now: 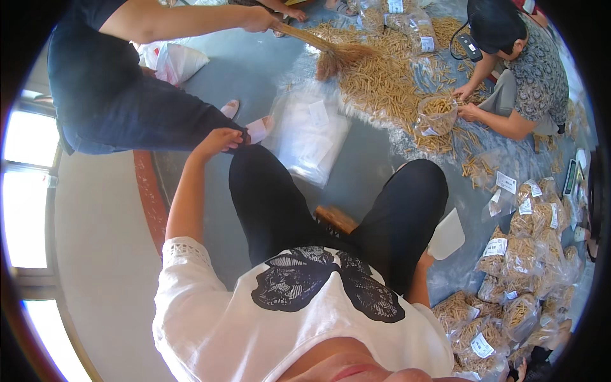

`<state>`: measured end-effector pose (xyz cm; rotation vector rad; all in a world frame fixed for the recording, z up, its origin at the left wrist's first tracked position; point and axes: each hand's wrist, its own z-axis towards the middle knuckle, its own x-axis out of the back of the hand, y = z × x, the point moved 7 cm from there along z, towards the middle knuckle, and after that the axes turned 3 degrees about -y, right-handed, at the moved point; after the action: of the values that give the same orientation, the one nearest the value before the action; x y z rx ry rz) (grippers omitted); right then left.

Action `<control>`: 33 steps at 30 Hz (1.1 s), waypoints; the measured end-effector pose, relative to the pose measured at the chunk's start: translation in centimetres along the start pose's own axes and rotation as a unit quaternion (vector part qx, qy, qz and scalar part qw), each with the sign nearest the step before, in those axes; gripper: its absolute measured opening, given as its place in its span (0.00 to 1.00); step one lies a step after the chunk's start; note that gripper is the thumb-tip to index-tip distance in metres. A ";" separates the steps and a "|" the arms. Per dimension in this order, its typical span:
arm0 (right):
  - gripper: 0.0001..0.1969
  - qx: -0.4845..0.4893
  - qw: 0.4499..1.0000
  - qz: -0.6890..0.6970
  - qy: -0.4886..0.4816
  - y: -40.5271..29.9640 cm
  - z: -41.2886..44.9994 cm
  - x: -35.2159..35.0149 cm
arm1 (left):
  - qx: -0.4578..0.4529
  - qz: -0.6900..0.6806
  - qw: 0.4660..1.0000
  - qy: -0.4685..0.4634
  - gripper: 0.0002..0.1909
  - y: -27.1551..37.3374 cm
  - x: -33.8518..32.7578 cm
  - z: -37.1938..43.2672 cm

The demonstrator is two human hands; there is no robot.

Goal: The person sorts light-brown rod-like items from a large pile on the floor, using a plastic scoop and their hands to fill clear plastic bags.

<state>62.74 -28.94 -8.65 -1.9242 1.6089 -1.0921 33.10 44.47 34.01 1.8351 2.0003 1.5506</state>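
My left hand is by my left knee, its fingers curled. Behind it in the picture is the dark trouser leg of a standing person, and I cannot tell whether the fingers touch or pinch any cloth. Low beside my right thigh, my right hand grips a flat white scraper, mostly hidden below the wrist by my leg. On the floor before my knees lies a stack of clear plastic bags with paper labels. Beyond it spreads a heap of short tan sticks.
A standing person at the left holds a straw broom on the heap. At the right a crouching person handles a filled bag. Several packed bags line the right side near a scale. A wooden stool shows beneath me.
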 end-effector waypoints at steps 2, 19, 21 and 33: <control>0.07 0.028 1.000 -0.008 -0.005 -0.4 -3.7 -2.1 | 0.043 0.028 0.998 0.023 0.19 -4.1 0.6 0.0; 0.08 0.045 0.921 -0.387 -0.003 -9.7 -5.9 3.5 | 0.079 0.317 0.944 0.049 0.39 -15.2 -15.9 32.2; 0.08 0.061 0.891 -0.450 -0.009 -14.1 -6.5 4.6 | 0.114 0.292 0.943 0.109 0.42 -14.3 -15.2 36.1; 0.18 0.538 0.437 -0.624 -0.360 -40.4 -0.2 -29.3 | 0.070 0.326 0.928 0.165 0.44 -17.1 -17.9 32.6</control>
<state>87.37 9.27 11.97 -1.7358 -1.1554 -0.8983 45.26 54.40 -3.79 2.6464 1.7255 2.0268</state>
